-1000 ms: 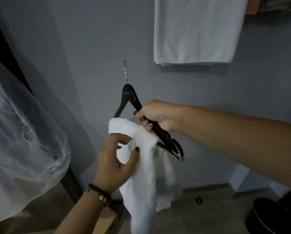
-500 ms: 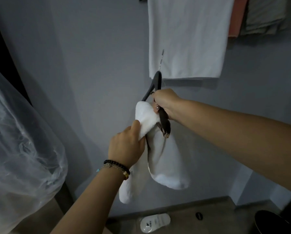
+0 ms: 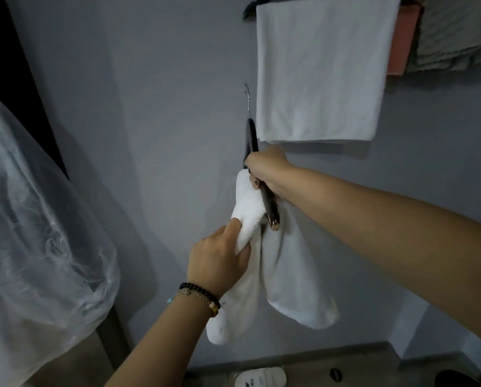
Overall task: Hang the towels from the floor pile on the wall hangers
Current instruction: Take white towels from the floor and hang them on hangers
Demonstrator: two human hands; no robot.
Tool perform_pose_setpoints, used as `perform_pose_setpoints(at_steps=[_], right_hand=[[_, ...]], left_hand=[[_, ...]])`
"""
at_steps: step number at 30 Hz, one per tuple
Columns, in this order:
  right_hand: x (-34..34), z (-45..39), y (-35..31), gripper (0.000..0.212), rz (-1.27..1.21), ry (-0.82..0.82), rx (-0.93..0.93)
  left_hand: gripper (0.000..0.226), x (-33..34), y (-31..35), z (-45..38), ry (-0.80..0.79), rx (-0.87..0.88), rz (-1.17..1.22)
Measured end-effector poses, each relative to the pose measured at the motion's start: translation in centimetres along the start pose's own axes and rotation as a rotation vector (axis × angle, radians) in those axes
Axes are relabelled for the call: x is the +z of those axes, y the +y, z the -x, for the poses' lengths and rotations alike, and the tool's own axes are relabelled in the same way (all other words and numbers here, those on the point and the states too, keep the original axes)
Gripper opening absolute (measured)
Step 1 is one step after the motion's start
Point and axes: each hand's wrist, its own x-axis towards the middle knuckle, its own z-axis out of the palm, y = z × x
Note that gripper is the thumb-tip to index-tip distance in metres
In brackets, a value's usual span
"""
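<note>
Fingers of the right hand (image 3: 267,170) are curled round the dark hanger (image 3: 264,191) just above its middle, so that the hanger is held edge-on to the camera with its metal hook (image 3: 247,99) pointing up, free of any rail. A white towel (image 3: 289,275) is draped over the hanger's bar and hangs in two bunched lengths, one in front and one behind. The front length is gripped by the left hand (image 3: 219,258) just below the bar, thumb pressed on top of the bunched cloth and fingers wrapped beneath. A beaded bracelet (image 3: 200,296) is worn on the left wrist. Hanger and towel are held in the air close to the grey wall (image 3: 164,121), not touching it as far as can be seen.

Above and to the right, a second white towel (image 3: 320,71) is seen hung flat on the wall, with a pink towel (image 3: 402,40) and a grey towel (image 3: 451,34) beside it. Clear plastic sheeting (image 3: 38,233) is bunched at the left. A white slipper (image 3: 258,378) lies on the floor below.
</note>
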Motion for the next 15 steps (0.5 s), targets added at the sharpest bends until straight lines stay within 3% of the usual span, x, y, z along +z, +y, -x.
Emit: perform_pose_setpoints(at_steps=[2,5,7,9,12,15], right_hand=[[0.5,0.2,0.3,0.020,-0.023,-0.007,-0.028],[0.2,0.2,1.1,0.015,-0.038,0.037,-0.098],[0.0,0.1,2.1,0.014,-0.093,0.046,-0.103],[0.1,0.1,2.9,0.013,-0.203,0.055,-0.072],[0.6,0.4,3.5,0.012,-0.519,0.043,0.045],[0.8,0.3,4.2,0.018,-0.785,-0.059,0.111]], left_hand=[[0.021,0.0,-0.3,0.1,-0.148,-0.146,0.151],[0.029,-1.5,-1.5,-1.1,-0.444,-0.508,0.735],[0.032,-2.9,-2.6,-2.3,-0.390,-0.703,1.097],[0.035,-4.1,-2.6,-3.8,-0.285,-0.764,1.293],[0.035,-4.9,-0.4,-5.3,-0.297,-0.666,1.261],[0.033,-4.2,0.2,-3.5,-0.035,-0.581,1.006]])
